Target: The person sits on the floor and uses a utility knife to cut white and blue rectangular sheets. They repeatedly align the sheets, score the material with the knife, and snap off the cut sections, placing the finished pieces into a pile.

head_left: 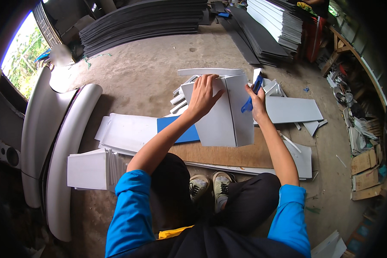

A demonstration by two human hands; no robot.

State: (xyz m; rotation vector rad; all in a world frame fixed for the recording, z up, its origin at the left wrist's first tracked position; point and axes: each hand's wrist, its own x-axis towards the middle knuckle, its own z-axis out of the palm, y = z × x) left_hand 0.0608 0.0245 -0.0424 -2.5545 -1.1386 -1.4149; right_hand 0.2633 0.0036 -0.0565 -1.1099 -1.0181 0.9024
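My left hand [204, 96] rests on a white board [215, 122], its fingers hooked over the far edge and its thumb apart; the fingertips are partly hidden. A dark seam separates this board from a narrower white panel [242, 116] on its right. In my right hand [257, 101] is a blue utility knife [257, 83], held beside that panel's right edge. I cannot see whether its blade is out. Just beyond the board lies a white strip [210, 72]. Beneath are a brown wooden board [228, 155] and a blue sheet [176, 129].
White offcuts [273, 88] and a white sheet [294, 110] lie on the right. A stack of white pieces [88, 170] stands near my left knee, beside long curved white panels [71, 159]. Dark sheets [142, 26] are piled at the back; cardboard [365, 167] lies far right.
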